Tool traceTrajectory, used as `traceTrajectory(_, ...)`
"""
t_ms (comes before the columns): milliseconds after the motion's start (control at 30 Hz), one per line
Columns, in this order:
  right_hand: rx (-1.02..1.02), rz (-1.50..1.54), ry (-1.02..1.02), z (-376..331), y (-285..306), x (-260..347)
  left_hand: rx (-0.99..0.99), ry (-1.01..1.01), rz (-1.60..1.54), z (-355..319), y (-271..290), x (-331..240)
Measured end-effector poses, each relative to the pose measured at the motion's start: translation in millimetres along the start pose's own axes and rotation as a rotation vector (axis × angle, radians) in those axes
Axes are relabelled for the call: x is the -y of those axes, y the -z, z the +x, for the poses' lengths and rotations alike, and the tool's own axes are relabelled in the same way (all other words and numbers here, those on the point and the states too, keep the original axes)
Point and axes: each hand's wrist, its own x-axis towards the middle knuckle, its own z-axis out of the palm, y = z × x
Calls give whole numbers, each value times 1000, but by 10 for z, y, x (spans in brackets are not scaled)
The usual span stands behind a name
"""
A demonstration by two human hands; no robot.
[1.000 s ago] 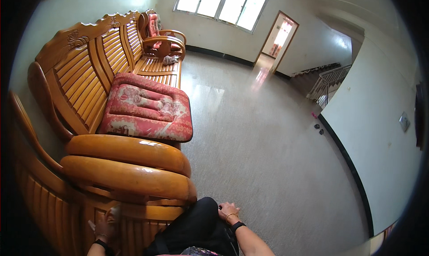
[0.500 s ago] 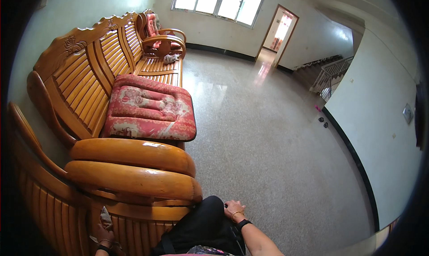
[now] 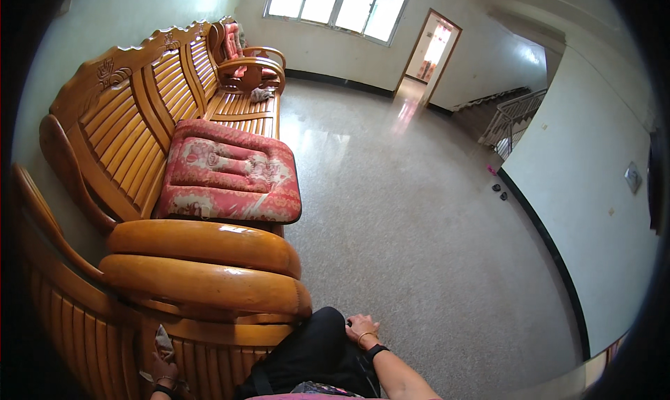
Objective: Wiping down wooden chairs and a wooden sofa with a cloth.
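Note:
My left hand is at the lower left, over the slatted seat of a wooden chair. Its fingers are closed around a crumpled greyish cloth, which sticks out above the hand, with a pale end hanging below. Beside my bent knee in black trousers rests my right hand, its fingers loosely apart and nothing visible in them. Dark bands circle both wrists.
Two rounded wooden armrests stand just ahead. Beyond them a carved wooden sofa carries a red patterned cushion and a small greyish cloth. Dark shoes lie by the right wall, near a staircase.
The view has shifted slightly, so the room sits a little further left and lower. My left hand has turned slightly with the cloth; the right hand stays beside the knee.

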Motion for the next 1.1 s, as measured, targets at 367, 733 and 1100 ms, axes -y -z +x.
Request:
traceTrajectory(367,-56,30,15,-29,-45,-3,-28,-8,1,389,-378,360)
traceTrajectory(733,-52,30,2,-40,-71,-10,-104,-21,16,191,-332,225)
traceTrajectory(1100,-77,41,-18,-65,-30,24,-150,30,89,155,-394,186)
